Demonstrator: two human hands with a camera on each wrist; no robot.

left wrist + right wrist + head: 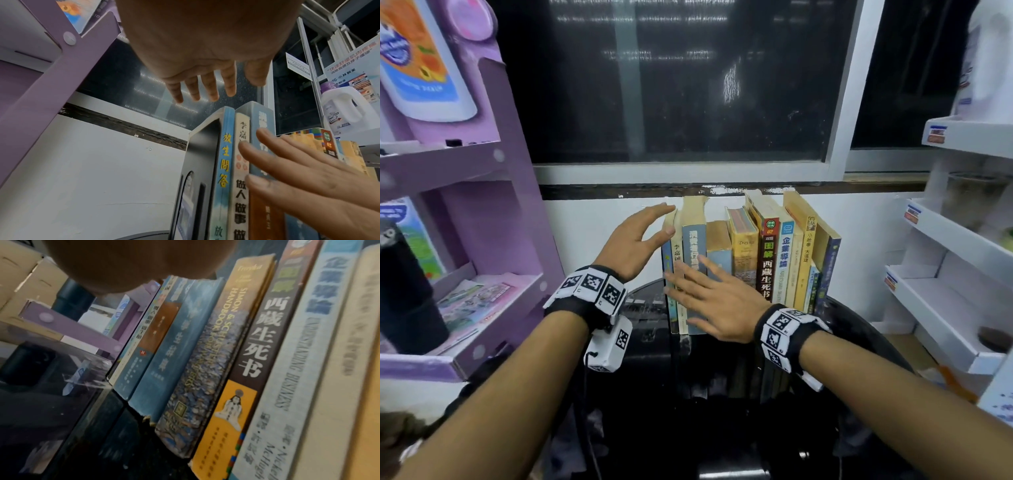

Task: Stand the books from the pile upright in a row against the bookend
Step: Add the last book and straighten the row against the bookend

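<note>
A row of books (750, 257) stands upright on a dark glossy table (647, 359), spines toward the person, in front of a white wall under a dark window (678, 78). At the 9 o'clock end of the row stands a black bookend (197, 162), flat against the first thin blue book (225, 162); the wrist view shows them touching.

The left hand (635, 245) is at 10 o'clock from the row's near end, fingers straight and spread, holding nothing. In the head view its fingertips reach the top of the bookend end of the row; whether they touch it, I cannot tell, since the left wrist view shows the fingers (205, 87) above the book tops with a gap.

The right hand (717, 305) lies flat and open, fingers straight, against the spines of the first few books at the 9 o'clock end of the row. Its fingers (273, 155) press on a cream spine (241, 186) and a grey-blue spine (264, 123). It grips nothing.

Toward 3 o'clock the row goes on with a yellow handbook (232, 331), a dark brown book (259, 340) and a pale blue-and-white business book (296, 369), all close together, some leaning slightly.

A purple shelf unit (482, 212) stands at 9 o'clock, and a white shelf unit (941, 294) at 3 o'clock.
</note>
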